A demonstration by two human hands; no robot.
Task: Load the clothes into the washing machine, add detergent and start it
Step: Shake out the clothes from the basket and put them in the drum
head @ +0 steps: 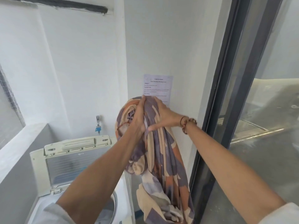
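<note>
A long patterned cloth (161, 159) in purple, orange and cream hangs bunched in front of the white wall, high above the machine. My left hand (140, 117) grips its bunched top from the left. From the right, my right hand (163, 118) clasps the same bundle, beaded bracelets on its wrist. The cloth's lower end trails down to the right of the washing machine (42, 206). This white top-loader stands at the lower left with its lid (68, 159) raised upright; part of the drum rim (115, 202) shows behind my left forearm.
A tap (98, 123) with a blue fitting sticks out of the wall behind the machine. A printed paper sheet (159, 86) is stuck on the wall just above my hands. A dark-framed glass sliding door (229, 110) runs down the right. A grey ledge (21, 143) lies left.
</note>
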